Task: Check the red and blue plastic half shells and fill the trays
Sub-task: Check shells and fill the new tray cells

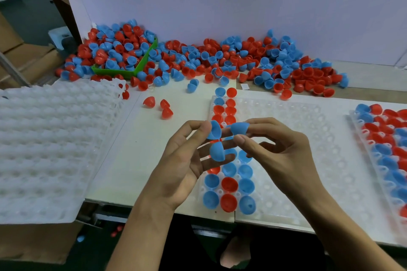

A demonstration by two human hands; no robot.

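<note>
Blue plastic half shell [240,128] pinched in right hand [279,149], directly above clear plastic tray [286,160]; left hand [187,160] gripping two more, equally near.

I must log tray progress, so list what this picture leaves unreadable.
Head view:
- Middle tray: the left hand and right hand hide several pockets.
- Right tray: cut off by the frame's right edge.
- Blue shells held in the fingers: any defects are too small to see.
</note>
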